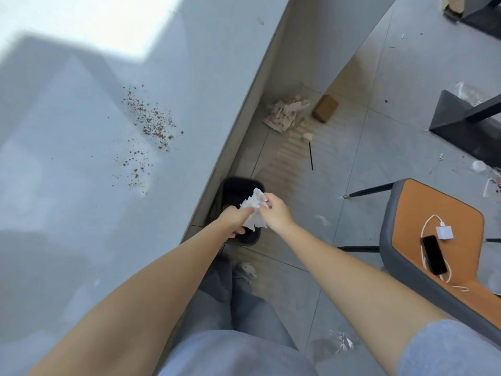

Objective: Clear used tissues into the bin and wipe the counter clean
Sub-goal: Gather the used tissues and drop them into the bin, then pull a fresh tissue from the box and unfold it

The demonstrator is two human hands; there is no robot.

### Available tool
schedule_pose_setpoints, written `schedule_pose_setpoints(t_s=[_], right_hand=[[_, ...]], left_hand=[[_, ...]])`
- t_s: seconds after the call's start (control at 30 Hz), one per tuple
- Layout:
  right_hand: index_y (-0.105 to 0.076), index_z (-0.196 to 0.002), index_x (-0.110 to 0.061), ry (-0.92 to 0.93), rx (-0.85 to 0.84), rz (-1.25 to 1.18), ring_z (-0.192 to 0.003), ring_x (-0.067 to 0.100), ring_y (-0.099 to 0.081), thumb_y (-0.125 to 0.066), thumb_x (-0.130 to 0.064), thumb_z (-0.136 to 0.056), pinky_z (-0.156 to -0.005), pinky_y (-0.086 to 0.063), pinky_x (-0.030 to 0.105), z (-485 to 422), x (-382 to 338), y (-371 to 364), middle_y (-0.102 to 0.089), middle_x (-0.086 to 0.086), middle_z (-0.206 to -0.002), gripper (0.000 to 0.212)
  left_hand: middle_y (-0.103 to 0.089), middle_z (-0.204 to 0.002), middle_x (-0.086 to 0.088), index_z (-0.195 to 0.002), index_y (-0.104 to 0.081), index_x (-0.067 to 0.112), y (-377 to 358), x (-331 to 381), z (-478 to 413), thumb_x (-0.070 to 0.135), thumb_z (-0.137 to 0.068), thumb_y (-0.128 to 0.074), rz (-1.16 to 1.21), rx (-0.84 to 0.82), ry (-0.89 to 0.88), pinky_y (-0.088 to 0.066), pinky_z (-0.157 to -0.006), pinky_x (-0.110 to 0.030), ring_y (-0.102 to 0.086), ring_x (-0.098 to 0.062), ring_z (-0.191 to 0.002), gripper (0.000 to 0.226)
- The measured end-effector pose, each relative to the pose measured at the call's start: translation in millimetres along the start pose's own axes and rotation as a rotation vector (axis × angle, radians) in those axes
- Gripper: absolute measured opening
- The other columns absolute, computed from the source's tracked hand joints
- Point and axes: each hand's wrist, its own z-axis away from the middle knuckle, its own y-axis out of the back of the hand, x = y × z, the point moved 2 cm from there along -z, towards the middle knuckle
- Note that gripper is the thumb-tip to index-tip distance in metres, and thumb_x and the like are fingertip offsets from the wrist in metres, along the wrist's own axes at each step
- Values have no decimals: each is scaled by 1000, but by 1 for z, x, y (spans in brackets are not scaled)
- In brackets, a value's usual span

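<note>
Pale counter [81, 185] strewn with brown crumbs [151, 123].

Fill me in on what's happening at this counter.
A person holds a crumpled white tissue with both the left hand and the right hand, right above the black bin on the floor beside the counter. Brown crumbs lie scattered on the counter, not yet wiped.

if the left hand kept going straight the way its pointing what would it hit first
Most likely the crumpled white tissue that the left hand already grips together with the right hand. Beyond it lies the open small black plastic bin on the floor below, though depth is hard to judge.
</note>
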Motion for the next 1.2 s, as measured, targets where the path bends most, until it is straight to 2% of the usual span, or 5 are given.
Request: schedule_pose_setpoints(t_s=[0.13,0.2,0.33,0.8,1.2], right_hand=[[-25,-149,-20,-87,-103,15,-141,25,-31,-30,-24,-102,-109,-29,31,-6,9,-4,-30,4,-155,48],[-25,-149,-19,-89,-92,-3,-144,23,-25,-27,-24,-102,-117,-22,36,-6,11,-3,-26,3,-157,47],[-28,-148,-17,-70,-61,-50,-143,23,-26,-28,-24,-102,-117,-22,36,-6,12,0,-29,4,-156,46],[-32,-147,-16,79,77,-98,-142,22,-28,-32,-27,-101,-117,-23,36,1,-27,24,-33,4,-154,47],[-22,-149,-27,349,352,222,-148,15,-6,-31,-32,-101,-118,-10,49,19,-98,69,-11,-5,-161,50]], left_hand=[[-53,-123,-8,-136,-39,9,-3,2,-4,46,-88,-49,-12,-26,15,-39,-69,-25,-55,-18,-98,61],[-41,-143,-9,-146,-23,11,-2,1,-8,47,-88,-50,27,2,-11,-39,-86,-27,-48,-24,-120,73],[-20,-157,-6,-150,-10,21,-1,6,-8,52,-89,-45,52,14,-105,-24,-112,-42,-23,-29,-142,77],[-11,-159,-1,-150,-8,18,8,44,14,47,-95,-34,-38,108,-373,-14,-115,-35,-12,-19,-146,67],[-10,-160,-3,-149,-9,19,26,98,55,53,-94,-31,-343,308,-668,-7,-118,-41,-2,-21,-147,68]])
